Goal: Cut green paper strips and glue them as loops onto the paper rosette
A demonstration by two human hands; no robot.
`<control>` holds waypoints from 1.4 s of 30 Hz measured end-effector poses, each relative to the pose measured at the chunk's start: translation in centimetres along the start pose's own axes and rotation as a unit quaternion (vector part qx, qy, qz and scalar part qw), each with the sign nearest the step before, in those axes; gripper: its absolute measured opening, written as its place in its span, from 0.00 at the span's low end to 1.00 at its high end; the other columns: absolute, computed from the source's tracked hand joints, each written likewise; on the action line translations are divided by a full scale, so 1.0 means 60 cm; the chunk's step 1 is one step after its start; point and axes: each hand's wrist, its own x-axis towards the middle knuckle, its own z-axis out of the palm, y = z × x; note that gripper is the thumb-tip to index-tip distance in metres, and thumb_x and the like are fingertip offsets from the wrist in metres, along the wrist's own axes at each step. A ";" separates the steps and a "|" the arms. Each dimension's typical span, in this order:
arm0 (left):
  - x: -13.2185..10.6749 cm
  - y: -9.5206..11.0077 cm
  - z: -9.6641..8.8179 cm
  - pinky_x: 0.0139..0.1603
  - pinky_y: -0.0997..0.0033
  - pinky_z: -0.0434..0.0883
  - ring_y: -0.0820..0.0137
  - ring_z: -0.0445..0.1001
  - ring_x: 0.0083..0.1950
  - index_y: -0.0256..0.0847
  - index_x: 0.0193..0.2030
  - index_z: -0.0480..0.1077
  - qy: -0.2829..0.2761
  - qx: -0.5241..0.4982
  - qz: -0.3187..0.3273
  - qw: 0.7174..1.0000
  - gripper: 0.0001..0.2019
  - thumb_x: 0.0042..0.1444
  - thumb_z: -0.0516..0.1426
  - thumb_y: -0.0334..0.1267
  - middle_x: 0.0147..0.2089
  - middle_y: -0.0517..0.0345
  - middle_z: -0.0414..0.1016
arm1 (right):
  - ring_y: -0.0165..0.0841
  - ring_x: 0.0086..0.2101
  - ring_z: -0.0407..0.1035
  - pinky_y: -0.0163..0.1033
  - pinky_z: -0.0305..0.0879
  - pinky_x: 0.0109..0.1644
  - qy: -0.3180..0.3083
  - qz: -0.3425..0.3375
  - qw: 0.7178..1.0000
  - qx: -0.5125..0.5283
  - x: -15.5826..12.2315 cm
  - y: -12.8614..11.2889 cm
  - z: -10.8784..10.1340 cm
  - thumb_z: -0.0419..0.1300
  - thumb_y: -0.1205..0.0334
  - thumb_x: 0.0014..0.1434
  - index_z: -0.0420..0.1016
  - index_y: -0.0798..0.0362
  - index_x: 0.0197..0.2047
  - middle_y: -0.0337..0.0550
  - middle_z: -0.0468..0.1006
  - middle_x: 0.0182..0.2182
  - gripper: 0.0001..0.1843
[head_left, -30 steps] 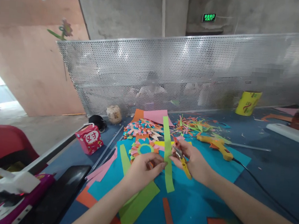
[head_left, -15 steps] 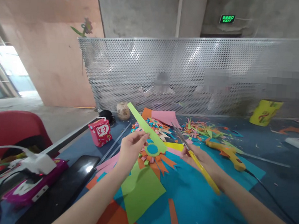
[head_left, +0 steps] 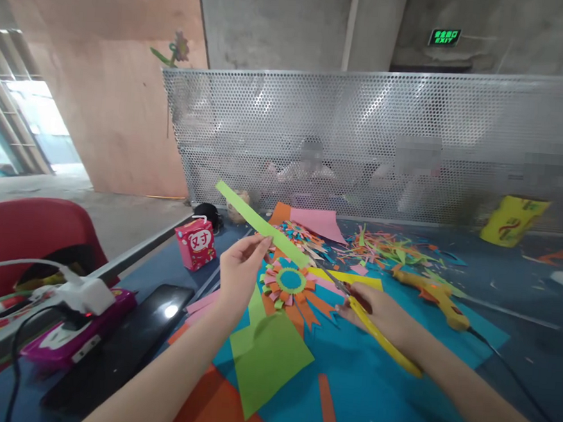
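My left hand (head_left: 241, 269) pinches a long light-green paper strip (head_left: 256, 222) that slants up to the left above the table. My right hand (head_left: 380, 314) grips yellow-handled scissors (head_left: 374, 327), their blades pointing up-left toward the lower end of the strip. Below the hands lies a paper rosette (head_left: 290, 282) of pink, orange and green with a blue centre. It rests on a blue paper sheet (head_left: 371, 378), beside a green sheet (head_left: 266, 358).
A yellow glue gun (head_left: 432, 292) with a black cord lies to the right. Paper scraps (head_left: 380, 247) are piled at the back, near another rosette (head_left: 296, 234). A red carton (head_left: 195, 243), a black tablet (head_left: 122, 348) and a power strip (head_left: 83, 293) are at left. A perforated metal screen (head_left: 363, 139) stands behind.
The green strip went from hanging upright between both hands to slanting up-left in my left hand alone. My right hand drew the scissors down and right. The view swung left.
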 end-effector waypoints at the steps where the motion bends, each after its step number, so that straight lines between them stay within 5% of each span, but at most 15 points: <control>1: -0.002 0.000 0.001 0.23 0.79 0.62 0.78 0.65 0.23 0.38 0.27 0.72 -0.001 -0.003 0.004 1.000 0.07 0.44 0.60 0.40 0.24 0.60 0.72 | 0.36 0.31 0.66 0.38 0.61 0.33 -0.001 -0.003 1.000 0.002 -0.001 0.000 0.001 0.54 0.44 0.48 0.63 0.53 0.31 0.43 0.71 0.30 0.19; 42: -0.017 -0.001 0.017 0.15 0.79 0.57 0.78 0.66 0.17 0.37 0.24 0.71 -0.021 -0.078 -0.031 0.996 0.06 0.41 0.61 0.37 0.20 0.63 0.70 | 0.31 0.25 0.62 0.34 0.54 0.26 -0.017 -0.006 1.000 -0.012 -0.013 -0.028 -0.006 0.52 0.42 0.48 0.66 0.53 0.26 0.39 0.67 0.22 0.20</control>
